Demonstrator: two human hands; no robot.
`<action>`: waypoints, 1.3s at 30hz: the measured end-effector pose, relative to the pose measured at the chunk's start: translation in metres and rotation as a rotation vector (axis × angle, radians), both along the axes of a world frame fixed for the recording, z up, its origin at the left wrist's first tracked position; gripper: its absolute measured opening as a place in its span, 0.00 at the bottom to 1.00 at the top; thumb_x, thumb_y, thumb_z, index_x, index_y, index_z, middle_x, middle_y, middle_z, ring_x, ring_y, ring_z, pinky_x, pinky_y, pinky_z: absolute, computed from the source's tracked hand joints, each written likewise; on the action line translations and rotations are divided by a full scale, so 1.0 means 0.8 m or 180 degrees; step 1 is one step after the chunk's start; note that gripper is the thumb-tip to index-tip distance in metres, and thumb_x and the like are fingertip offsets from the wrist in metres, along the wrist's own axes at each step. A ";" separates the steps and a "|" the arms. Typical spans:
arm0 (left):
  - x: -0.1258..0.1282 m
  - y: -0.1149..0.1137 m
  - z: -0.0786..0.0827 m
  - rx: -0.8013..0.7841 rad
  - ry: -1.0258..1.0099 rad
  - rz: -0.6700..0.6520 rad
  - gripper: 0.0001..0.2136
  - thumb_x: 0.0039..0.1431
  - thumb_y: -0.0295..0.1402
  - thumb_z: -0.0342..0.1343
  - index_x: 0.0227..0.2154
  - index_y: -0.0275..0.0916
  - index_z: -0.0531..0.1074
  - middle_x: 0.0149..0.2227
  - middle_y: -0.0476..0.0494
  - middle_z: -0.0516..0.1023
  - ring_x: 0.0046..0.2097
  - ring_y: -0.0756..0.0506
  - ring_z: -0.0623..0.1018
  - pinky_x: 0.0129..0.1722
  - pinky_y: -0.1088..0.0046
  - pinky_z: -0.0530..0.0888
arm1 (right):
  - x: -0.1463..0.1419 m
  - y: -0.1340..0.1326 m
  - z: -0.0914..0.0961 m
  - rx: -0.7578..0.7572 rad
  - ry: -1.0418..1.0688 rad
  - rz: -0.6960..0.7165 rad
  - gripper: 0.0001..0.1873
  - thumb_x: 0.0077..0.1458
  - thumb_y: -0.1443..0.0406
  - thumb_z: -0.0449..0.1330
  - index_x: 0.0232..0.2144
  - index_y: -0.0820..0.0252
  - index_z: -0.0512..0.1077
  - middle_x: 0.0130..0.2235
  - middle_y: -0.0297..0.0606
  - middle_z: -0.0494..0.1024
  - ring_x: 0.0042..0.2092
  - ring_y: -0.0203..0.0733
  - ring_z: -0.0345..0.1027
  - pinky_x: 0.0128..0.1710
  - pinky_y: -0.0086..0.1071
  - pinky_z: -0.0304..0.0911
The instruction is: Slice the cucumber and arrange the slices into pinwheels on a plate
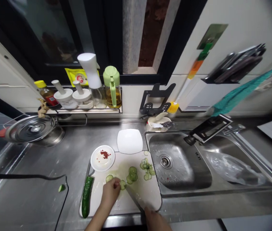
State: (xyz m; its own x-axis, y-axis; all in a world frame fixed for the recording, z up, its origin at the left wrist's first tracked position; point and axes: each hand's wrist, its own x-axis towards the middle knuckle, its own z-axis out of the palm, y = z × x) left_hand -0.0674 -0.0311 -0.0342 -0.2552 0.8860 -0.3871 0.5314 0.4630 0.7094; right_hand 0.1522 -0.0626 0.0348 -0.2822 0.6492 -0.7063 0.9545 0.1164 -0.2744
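Note:
On the white cutting board point(116, 205), my left hand point(111, 190) is closed, its fingertips pinched at the left edge of a cucumber slice point(123, 184). My right hand point(155, 220), near the board's front edge, grips a kitchen knife point(134, 196) whose blade points up and left toward that slice. A small group of overlapping cucumber slices point(132, 175) lies just beyond the blade. More thin slices point(147, 169) are heaped at the board's right side. One slice point(109, 178) rests behind my left hand. A long piece of cucumber point(87, 197) lies along the left edge.
A white plate with red bits point(102, 158) overlaps the board's back left corner; a white square dish point(129, 141) sits behind. Right is a steel sink point(179, 189). A cucumber end point(61, 188) and black cable point(66, 189) are left. Bottles, jars and an oil jug point(112, 88) line the shelf.

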 end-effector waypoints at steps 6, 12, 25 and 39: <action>0.007 -0.001 0.001 0.0039 0.0148 0.0022 0.10 0.49 0.21 0.50 0.26 0.39 0.75 0.22 0.52 0.74 0.28 0.52 0.73 0.30 0.80 0.64 | -0.016 0.014 0.000 -0.0122 -0.0065 -0.0115 0.28 0.53 0.80 0.41 0.51 0.61 0.68 0.46 0.48 0.76 0.50 0.44 0.70 0.44 0.31 0.61; 0.008 -0.003 0.004 0.0005 0.0169 0.0063 0.10 0.50 0.21 0.50 0.27 0.40 0.75 0.23 0.52 0.75 0.29 0.51 0.74 0.30 0.80 0.63 | -0.019 0.020 0.011 -0.0197 -0.0096 -0.0133 0.27 0.54 0.80 0.40 0.50 0.62 0.68 0.46 0.50 0.77 0.48 0.45 0.71 0.43 0.33 0.63; 0.009 -0.001 0.012 -0.0144 0.0429 0.0144 0.10 0.55 0.25 0.51 0.25 0.41 0.75 0.25 0.50 0.78 0.29 0.50 0.76 0.30 0.78 0.62 | -0.032 0.002 0.000 0.0123 0.0023 0.0029 0.26 0.52 0.78 0.44 0.51 0.63 0.67 0.41 0.49 0.78 0.45 0.45 0.72 0.40 0.31 0.62; 0.008 -0.001 0.010 -0.0206 0.0416 0.0146 0.09 0.56 0.26 0.51 0.26 0.40 0.76 0.26 0.49 0.79 0.30 0.50 0.76 0.31 0.78 0.62 | -0.038 0.003 0.008 -0.0094 0.0069 -0.0109 0.26 0.53 0.78 0.43 0.51 0.63 0.67 0.42 0.49 0.79 0.46 0.45 0.72 0.42 0.32 0.63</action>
State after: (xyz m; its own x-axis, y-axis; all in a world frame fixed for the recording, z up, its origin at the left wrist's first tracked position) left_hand -0.0613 -0.0318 -0.0259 -0.3469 0.8465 -0.4039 0.5945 0.5315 0.6034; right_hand 0.1219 -0.0603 0.0411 -0.2757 0.6378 -0.7191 0.9516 0.0754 -0.2980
